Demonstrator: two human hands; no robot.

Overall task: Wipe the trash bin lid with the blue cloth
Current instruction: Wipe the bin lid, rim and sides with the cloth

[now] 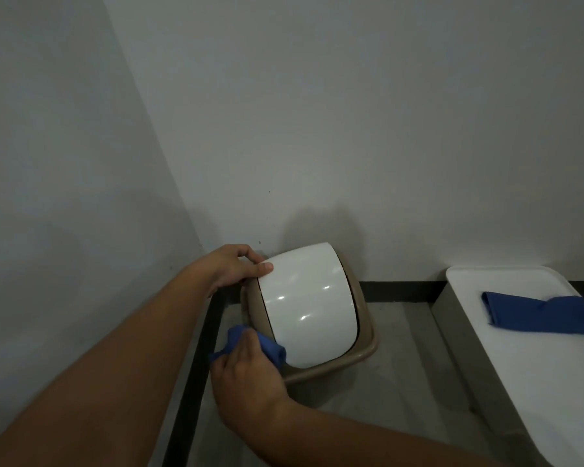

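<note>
A beige trash bin [364, 345] stands in the corner of the room, topped by a glossy white curved swing lid [307, 301]. My left hand [233, 266] grips the lid's far left edge, thumb resting on its white surface. My right hand [246, 369] is closed on a bunched blue cloth [270, 345], which presses against the lid's near left edge and the bin's rim. Part of the cloth is hidden under my fingers.
A white-topped unit [533, 358] stands to the right with a second folded blue cloth [536, 313] lying on it. Grey walls meet behind the bin. A dark skirting strip [398, 291] runs along the wall base above a grey floor [405, 382].
</note>
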